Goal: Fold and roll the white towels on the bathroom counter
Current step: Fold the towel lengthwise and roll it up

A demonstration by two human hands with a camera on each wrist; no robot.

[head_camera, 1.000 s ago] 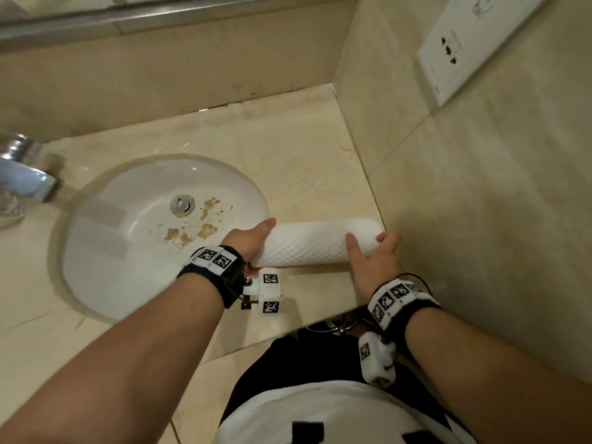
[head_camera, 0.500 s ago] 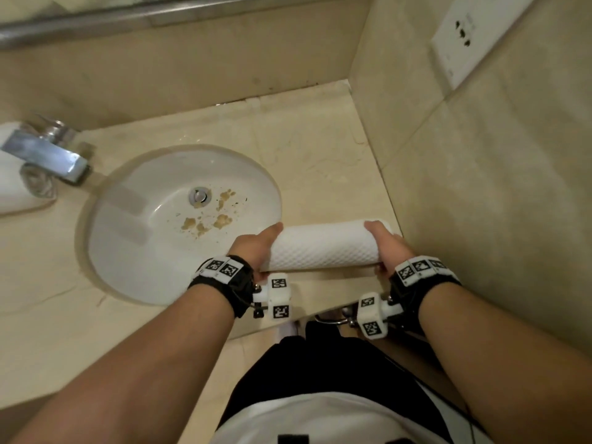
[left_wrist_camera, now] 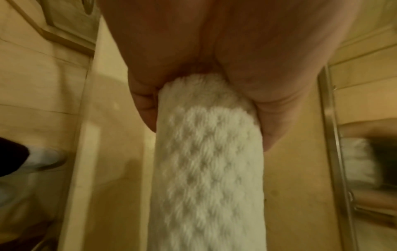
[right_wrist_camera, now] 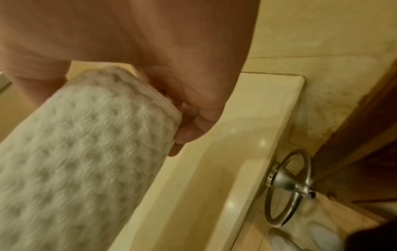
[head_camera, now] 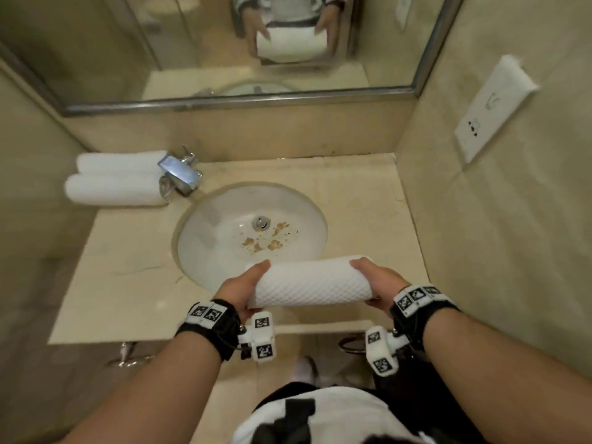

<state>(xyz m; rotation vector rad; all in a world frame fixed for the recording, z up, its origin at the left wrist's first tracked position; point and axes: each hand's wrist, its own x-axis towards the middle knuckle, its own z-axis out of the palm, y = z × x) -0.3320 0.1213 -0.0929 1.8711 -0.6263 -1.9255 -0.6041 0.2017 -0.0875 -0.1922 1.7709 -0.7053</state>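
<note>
2 hands on 1 towel here. We've got the rolled white towel (head_camera: pixel 312 285) held by its ends, lying crosswise over the near rim of the sink (head_camera: pixel 205 238) and the front strip of the counter (head_camera: pixel 362 193). Our left hand (head_camera: pixel 240 291) is wrapped round the left end, thumb lying on top and pointing away from us, and the left wrist view shows the fingers (left_wrist_camera: pixel 146 108) curled under the roll with the thumb on the other side. Our right hand (head_camera: pixel 379 282) is clamped on the right end the same way, thumb on top, fingers (right_wrist_camera: pixel 189 134) tucked under the edge. Whether the roll is touching the counter or held just above it, we can't tell from these shots.

The towel has that waffle texture and looks tightly rolled, roughly level, maybe the right end a touch farther from us.

Back left, by the wall, 2 more rolled towels (head_camera: pixel 115 179) sit side by side, touching, just left of the chrome faucet (head_camera: pixel 179 174). The basin has brownish stains (head_camera: pixel 266 240) near the drain (head_camera: pixel 261 222). The mirror (head_camera: pixel 256 43) up top reflects our hands and the roll. A white outlet plate (head_camera: pixel 490 107) is on the right wall, and there's a metal ring (right_wrist_camera: pixel 287 186) below the counter edge.
</note>
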